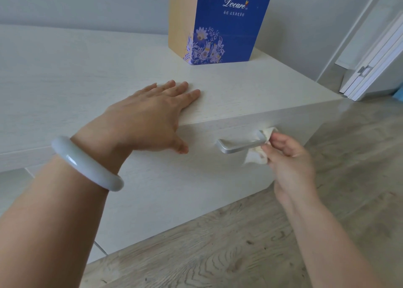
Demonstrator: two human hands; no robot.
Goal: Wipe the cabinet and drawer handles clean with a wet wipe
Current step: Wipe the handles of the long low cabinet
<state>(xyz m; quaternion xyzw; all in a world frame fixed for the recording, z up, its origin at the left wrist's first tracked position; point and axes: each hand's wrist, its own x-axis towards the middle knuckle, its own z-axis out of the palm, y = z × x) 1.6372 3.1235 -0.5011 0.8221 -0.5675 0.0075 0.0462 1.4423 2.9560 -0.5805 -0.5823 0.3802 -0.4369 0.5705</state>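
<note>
A low white cabinet (87, 69) has a drawer front (174, 189) with a silver bar handle (239, 145). My right hand (290, 163) pinches a crumpled white wet wipe (259, 154) and holds it against the handle's right end. Part of the wipe shows above the handle's right post, the rest hangs below it. My left hand (148, 117) lies flat on the cabinet top at its front edge, fingers straight, thumb hanging over the drawer front. A pale bangle (87, 163) circles the left wrist.
A tall blue and tan box (220, 23) stands on the cabinet top at the back. Wood-look floor (261, 244) runs below and to the right of the cabinet. A white door frame and door edge (370, 69) stand at the far right.
</note>
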